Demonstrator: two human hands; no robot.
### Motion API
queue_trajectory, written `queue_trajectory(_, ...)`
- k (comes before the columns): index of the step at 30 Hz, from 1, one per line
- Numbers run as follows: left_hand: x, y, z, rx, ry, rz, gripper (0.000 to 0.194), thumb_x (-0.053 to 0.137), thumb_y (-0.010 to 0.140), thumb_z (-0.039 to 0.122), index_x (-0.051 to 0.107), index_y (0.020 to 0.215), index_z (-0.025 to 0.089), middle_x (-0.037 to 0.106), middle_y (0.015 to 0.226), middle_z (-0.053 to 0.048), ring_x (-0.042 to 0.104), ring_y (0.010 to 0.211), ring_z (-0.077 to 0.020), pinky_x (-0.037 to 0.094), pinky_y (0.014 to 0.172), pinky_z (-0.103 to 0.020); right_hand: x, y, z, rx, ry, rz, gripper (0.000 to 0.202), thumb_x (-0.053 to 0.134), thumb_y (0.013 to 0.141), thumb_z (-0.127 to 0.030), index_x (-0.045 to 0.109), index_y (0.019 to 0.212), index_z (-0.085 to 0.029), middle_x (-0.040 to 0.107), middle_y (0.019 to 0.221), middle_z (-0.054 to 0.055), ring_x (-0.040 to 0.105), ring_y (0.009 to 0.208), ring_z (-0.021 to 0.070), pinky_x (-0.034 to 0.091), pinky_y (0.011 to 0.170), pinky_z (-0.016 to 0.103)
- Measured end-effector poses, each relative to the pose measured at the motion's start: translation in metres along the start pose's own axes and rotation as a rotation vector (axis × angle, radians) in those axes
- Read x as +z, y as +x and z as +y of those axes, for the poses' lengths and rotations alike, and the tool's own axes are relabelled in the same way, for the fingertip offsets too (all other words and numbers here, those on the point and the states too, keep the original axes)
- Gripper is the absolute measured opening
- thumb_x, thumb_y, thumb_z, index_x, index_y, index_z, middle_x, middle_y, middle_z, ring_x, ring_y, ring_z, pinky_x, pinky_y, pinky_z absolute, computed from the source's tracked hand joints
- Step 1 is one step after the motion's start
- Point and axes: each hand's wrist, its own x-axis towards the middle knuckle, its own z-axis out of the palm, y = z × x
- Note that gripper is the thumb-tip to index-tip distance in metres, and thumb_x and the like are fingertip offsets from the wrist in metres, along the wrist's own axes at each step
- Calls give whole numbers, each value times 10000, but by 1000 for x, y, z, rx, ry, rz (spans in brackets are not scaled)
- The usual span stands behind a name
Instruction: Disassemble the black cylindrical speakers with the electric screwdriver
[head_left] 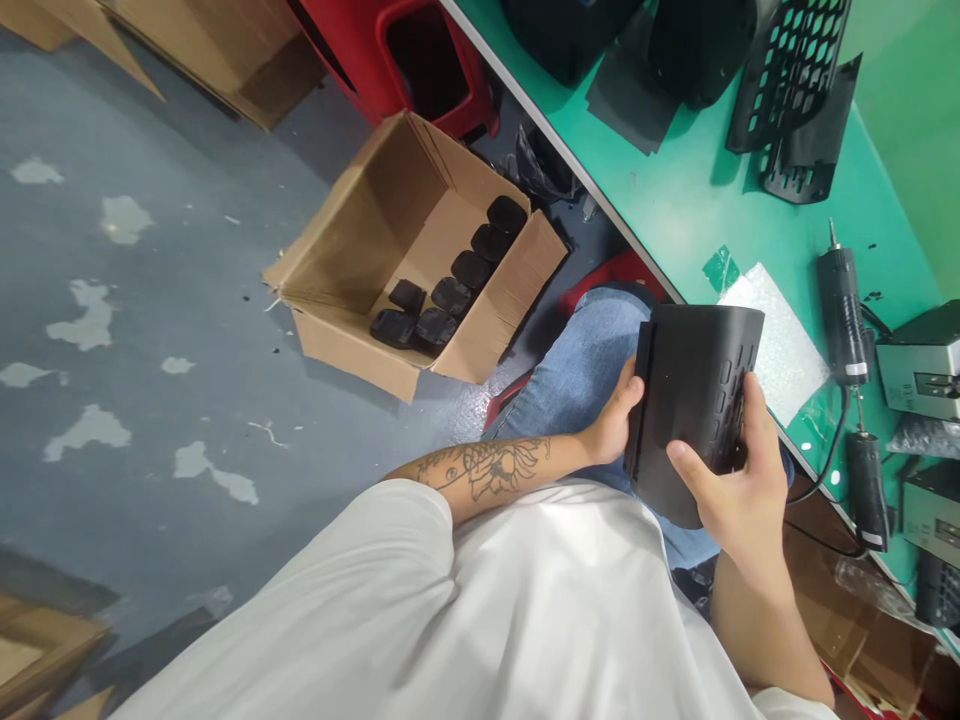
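The left hand (611,425) and right hand (739,495) grip a black case (679,380) from opposite sides, above the lap (589,345), beside the counter (637,190). An open box (499,320) on the floor (202,260) holds black parts (451,296).

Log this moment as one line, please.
left grip: on black slotted casing | right grip: on same casing | open carton: black parts inside

Left fingers (631,392) and right fingers (759,415) grip (right thumb (690,470) spread apart).
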Motion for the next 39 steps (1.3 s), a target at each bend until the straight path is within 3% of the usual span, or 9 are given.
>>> queue_trajectory(7, -2, 5, -2, 5, -54, -3, 731, 835, 893, 776, 729, 1435, 297, 684, 1613, -43, 469, 1672, -334, 299, 1437, -480, -7, 1, 2, -24, -36, 5, 1052, 759, 964, -757, 406, 1811, -240, 433, 1669, 110, 538, 1534, 238, 513, 1329, 424)
queue_trajectory(12, -1, 5, -3, -11, -106, -5, 733, 861, 877, 773, 724, 1423, 305, 714, 1570, -38, 529, 1627, -345, 349, 1410, -499, -1, 4, 1, 14, -1, -27, 1089, 758, 951, -764, 389, 1814, -212, 393, 1695, 117, 497, 1567, 250, 461, 1393, 457)
queue_trajectory(17, 0, 6, -1, -2, -92, 14, 719, 855, 878, 765, 726, 1420, 310, 685, 1615, -29, 485, 1665, -336, 329, 1424, -469, 1, 6, -4, 72, -4, -48, 1125, 747, 930, -805, 406, 1795, -170, 421, 1666, 130, 492, 1555, 253, 431, 1419, 480)
queue_trajectory(22, -1, 7, 0, 12, -66, 20, 738, 837, 883, 787, 723, 1427, 301, 665, 1643, -38, 453, 1689, -332, 306, 1437, -466, 4, 6, -3, 66, 5, -55, 1153, 737, 938, -811, 355, 1827, -182, 334, 1728, 132, 417, 1630, 271, 417, 1424, 488)
queue_trajectory(26, -4, 7, 1, 15, -56, 17, 767, 862, 865, 797, 734, 1432, 297, 653, 1660, -48, 468, 1677, -339, 327, 1426, -470, 6, 6, -1, 83, 6, -75, 1170, 717, 945, -835, 322, 1842, -196, 330, 1729, 135, 451, 1597, 269, 427, 1412, 501)
queue_trajectory(33, -6, 7, 4, 36, -22, -3, 774, 839, 881, 816, 729, 1451, 303, 665, 1641, -58, 506, 1647, -339, 335, 1417, -484, 6, 4, 4, 3, -7, -62, 1138, 724, 972, -784, 294, 1856, -209, 290, 1750, 137, 421, 1632, 285, 442, 1398, 500)
queue_trajectory(39, -6, 5, 10, -33, -24, -75, 726, 824, 890, 824, 746, 1405, 318, 676, 1617, -40, 505, 1644, -347, 317, 1426, -510, 11, -3, 17, -69, -63, -82, 1202, 680, 991, -788, 148, 1887, -190, 278, 1749, 159, 426, 1634, 294, 444, 1392, 523)
